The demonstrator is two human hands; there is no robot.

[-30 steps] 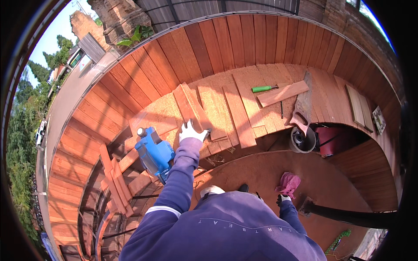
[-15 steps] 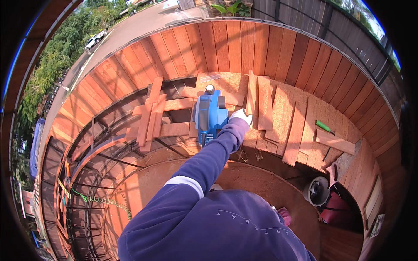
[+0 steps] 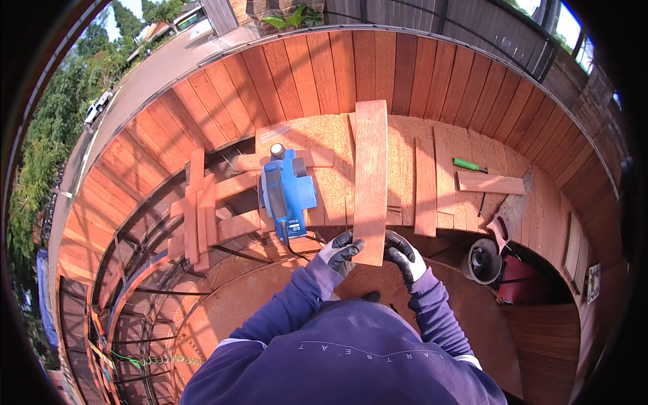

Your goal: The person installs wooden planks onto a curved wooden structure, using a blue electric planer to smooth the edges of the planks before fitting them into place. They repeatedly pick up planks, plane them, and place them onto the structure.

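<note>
Plank (image 3: 370, 175): it extends away from the torso, its near end between the hands and its far end in line with the back of the curved, sawdust-covered tabletop (image 3: 405, 155). The left hand (image 3: 342, 252), gloved, grasps the near left edge, thumb on the upper face. The right hand (image 3: 405, 258), also gloved, grasps the right edge opposite, fingers curled. The view does not make clear whether the far end is raised or touches the tabletop. For a steady hold, apply equal pressure from both sides and keep the wrists level, so that the long free end neither twists nor dips. Keep the fingertips at the edges, leaving the broad face visible for inspection. Judge straightness by sighting along the length from the near end. Maintain clearance on the left from the blue power planer (image 3: 290, 192), which stands near the plank, its cord trailing toward the left hand. On the right, avoid sweeping the plank across the loose board (image 3: 424, 185), the green-handled tool (image 3: 466, 164) or the handsaw (image 3: 499, 233), whose handle projects near the bucket (image 3: 466, 268).
</note>
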